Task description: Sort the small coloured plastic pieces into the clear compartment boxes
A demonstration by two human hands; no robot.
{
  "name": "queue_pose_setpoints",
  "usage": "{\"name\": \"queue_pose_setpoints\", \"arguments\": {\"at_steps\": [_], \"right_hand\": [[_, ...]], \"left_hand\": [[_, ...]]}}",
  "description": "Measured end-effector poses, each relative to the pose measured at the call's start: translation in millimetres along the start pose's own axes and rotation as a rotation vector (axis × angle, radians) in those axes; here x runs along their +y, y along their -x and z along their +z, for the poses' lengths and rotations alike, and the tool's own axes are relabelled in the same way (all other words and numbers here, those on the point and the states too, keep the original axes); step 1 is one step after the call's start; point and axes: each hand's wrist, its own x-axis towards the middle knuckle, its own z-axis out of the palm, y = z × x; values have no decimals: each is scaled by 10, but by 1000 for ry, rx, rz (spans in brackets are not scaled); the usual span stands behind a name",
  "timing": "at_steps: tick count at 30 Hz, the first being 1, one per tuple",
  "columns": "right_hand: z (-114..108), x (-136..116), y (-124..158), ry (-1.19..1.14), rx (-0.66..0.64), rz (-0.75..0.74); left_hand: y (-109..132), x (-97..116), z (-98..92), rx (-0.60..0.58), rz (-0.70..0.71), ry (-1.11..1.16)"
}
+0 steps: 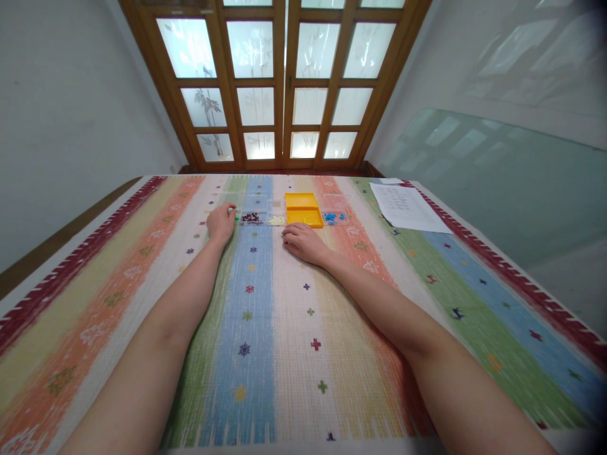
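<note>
Left hand [220, 222] sat curled beside green piece [236, 218] — grip unclear. Right hand [303, 242] lay flat, empty, on striped cloth [284, 328] near yellow tray [302, 208].

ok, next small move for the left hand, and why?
Likely pinch the small green piece firmly and lift it: the left hand has its fingertips at it, beside the row of clear bead boxes. The right hand lies on the cloth just short of the yellow tray, seemingly empty. Whether the piece is already gripped is too small to tell.
</note>
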Motion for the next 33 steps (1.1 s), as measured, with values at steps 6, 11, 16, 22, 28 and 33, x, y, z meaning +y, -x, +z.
{"name": "queue_pose_setpoints", "arguments": {"at_steps": [6, 11, 16, 22, 28, 33], "right_hand": [[22, 28, 6, -16, 3, 9], [2, 131, 29, -38, 59, 79], [-80, 414, 121, 9, 247, 333], [-213, 839, 288, 226, 361, 790], [-346, 1002, 431, 305, 350, 1024], [-368, 1007, 462, 344, 378, 1105]], "left_hand": [[4, -20, 6, -20, -23, 18], [29, 22, -3, -32, -20, -10], [66, 107, -18, -56, 26, -13], [147, 247, -38, -102, 117, -41], [228, 368, -52, -151, 189, -17], [275, 427, -51, -210, 303, -27]]}}
